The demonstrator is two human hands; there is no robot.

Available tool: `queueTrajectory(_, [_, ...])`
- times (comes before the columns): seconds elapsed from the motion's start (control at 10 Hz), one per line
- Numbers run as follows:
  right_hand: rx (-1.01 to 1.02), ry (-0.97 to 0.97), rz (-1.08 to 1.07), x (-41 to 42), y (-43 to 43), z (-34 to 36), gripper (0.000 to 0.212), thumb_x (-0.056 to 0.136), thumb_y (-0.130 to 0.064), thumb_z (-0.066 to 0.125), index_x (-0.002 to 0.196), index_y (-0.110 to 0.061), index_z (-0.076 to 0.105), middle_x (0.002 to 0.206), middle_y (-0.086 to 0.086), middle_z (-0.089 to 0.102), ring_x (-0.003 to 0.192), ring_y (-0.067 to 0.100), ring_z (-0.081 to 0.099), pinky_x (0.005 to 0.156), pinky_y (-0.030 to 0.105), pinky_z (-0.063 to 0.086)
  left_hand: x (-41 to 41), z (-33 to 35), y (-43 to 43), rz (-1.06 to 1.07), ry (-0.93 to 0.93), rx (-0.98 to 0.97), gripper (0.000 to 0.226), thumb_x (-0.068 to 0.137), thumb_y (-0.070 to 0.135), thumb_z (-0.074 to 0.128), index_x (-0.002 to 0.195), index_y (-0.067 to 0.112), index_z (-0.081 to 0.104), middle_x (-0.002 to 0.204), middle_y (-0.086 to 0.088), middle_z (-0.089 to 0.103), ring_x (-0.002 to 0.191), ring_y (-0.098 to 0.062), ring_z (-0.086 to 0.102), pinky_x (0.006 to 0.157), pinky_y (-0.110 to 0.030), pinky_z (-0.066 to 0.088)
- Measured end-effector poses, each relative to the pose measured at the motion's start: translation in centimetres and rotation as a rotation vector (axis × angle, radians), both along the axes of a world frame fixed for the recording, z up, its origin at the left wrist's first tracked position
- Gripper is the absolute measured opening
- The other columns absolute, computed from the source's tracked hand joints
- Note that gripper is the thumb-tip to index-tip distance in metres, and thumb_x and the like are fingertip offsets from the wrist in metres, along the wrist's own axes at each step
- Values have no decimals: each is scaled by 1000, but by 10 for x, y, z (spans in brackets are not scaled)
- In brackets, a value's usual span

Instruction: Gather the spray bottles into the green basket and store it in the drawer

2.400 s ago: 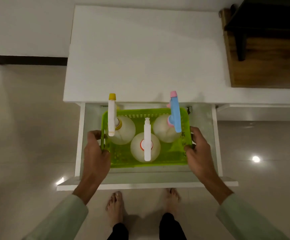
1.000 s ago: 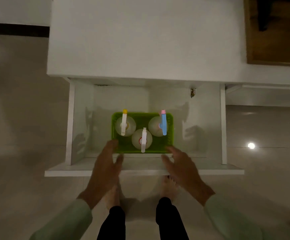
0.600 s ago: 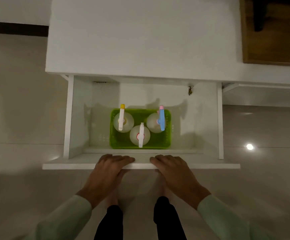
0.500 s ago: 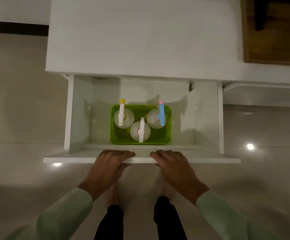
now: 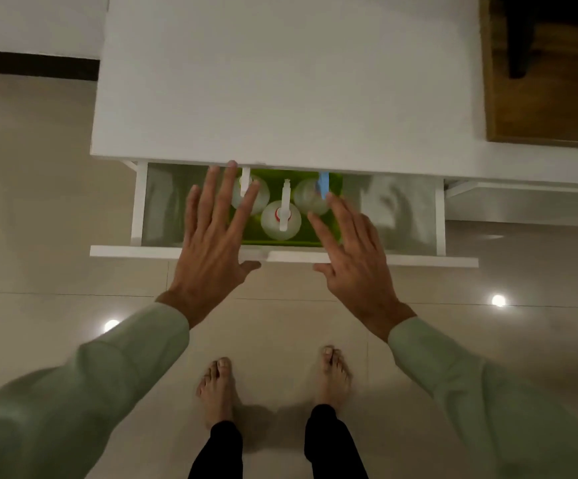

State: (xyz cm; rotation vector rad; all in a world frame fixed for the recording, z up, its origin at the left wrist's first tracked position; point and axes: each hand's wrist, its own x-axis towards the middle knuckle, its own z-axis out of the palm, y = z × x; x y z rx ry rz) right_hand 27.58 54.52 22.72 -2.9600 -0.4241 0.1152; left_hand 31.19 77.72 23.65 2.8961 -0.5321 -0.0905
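Note:
The green basket (image 5: 273, 242) sits inside the white drawer (image 5: 419, 260), which stands partly open under the cabinet top. Three clear spray bottles stand in the basket: a white-nozzled one (image 5: 282, 219) in front, one (image 5: 256, 193) at the back left, and a blue-nozzled one (image 5: 313, 198) at the back right. Their far ends are hidden under the cabinet top. My left hand (image 5: 215, 236) hovers with fingers spread over the drawer's front edge and the basket's left side. My right hand (image 5: 349, 257), also spread and holding nothing, is over the front edge at the basket's right.
The white cabinet top (image 5: 280, 81) fills the upper view. A wooden piece of furniture (image 5: 543, 81) stands at the upper right. Beige tiled floor (image 5: 56, 236) lies all around, and my bare feet (image 5: 270, 385) stand just in front of the drawer.
The basket was set down in the drawer and let go. Both hands pressed the drawer front and it slid far in. Now both hands are lifted off it, fingers spread.

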Motion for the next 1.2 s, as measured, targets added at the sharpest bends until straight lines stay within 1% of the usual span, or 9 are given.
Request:
queueTrajectory(0.1, [-9, -41, -24, 25, 0, 0, 114, 75, -28, 85, 160, -21, 10, 168, 19, 4, 156, 35, 3, 125, 52, 10, 26, 1, -4, -18, -9, 35, 133, 60, 55, 84, 157, 17, 1, 164, -18, -5, 152, -37, -8, 122, -58, 7])
queueTrajectory(0.2, [-49, -52, -30, 48, -2, 0, 116, 76, -29, 84, 161, -20, 6, 168, 19, 2, 156, 37, 1, 126, 53, 8, 44, -2, -5, -70, 3, 53, 120, 70, 48, 81, 156, 15, 5, 165, -18, -2, 152, -35, -5, 123, -56, 9])
queueTrajectory(0.3, [-88, -25, -11, 67, -4, 1, 103, 80, -32, 81, 160, -15, 17, 166, 21, 16, 154, 38, 14, 125, 54, 16, 55, -5, -8, -81, -1, 39, 96, 78, 35, 79, 152, 12, 23, 162, -20, 16, 151, -36, 11, 122, -53, 16])
queueTrajectory(0.4, [-127, -81, 12, 81, -4, 0, 85, 79, -32, 83, 149, -12, 40, 153, 21, 41, 141, 39, 39, 118, 52, 32, 65, -7, -14, -40, -58, 61, 78, 72, 29, 84, 137, 12, 43, 150, -18, 39, 139, -38, 35, 114, -52, 29])
queueTrajectory(0.5, [-132, -163, -5, 92, 0, -1, 66, 73, -26, 87, 129, -14, 55, 131, 15, 56, 116, 34, 53, 99, 46, 42, 74, -10, -19, -3, -108, 79, 60, 72, 25, 83, 121, 16, 49, 135, -11, 50, 121, -35, 46, 100, -50, 37])
queueTrajectory(0.8, [-145, -297, -86, 115, 12, -1, 49, 60, 4, 76, 101, -15, 56, 96, 6, 55, 84, 27, 51, 70, 37, 35, 88, -16, -38, 105, -265, 54, 40, 71, -2, 68, 103, 13, 49, 103, -8, 55, 90, -32, 49, 82, -42, 38])
queueTrajectory(1.0, [-134, -256, -117, 111, 15, 2, 39, 71, 0, 73, 103, -13, 56, 98, 7, 54, 87, 27, 51, 72, 38, 38, 83, -7, -44, 152, -184, 57, 36, 72, -6, 60, 104, 10, 52, 103, -10, 54, 91, -32, 48, 82, -40, 39])
queueTrajectory(1.1, [-71, -163, -92, 112, 13, 18, 38, 76, -11, 74, 110, -13, 57, 107, 7, 54, 95, 27, 53, 76, 38, 42, 83, 11, -41, 106, -96, -11, 41, 74, -2, 65, 111, 9, 52, 114, -11, 53, 101, -33, 49, 85, -40, 40])
queueTrajectory(1.2, [14, -22, -113, 98, 12, 41, 44, 88, -21, 68, 129, -14, 54, 139, 8, 50, 124, 27, 49, 93, 39, 44, 72, 40, -32, 61, 68, -42, 51, 81, 11, 71, 127, 11, 50, 137, -11, 47, 125, -31, 45, 102, -41, 39])
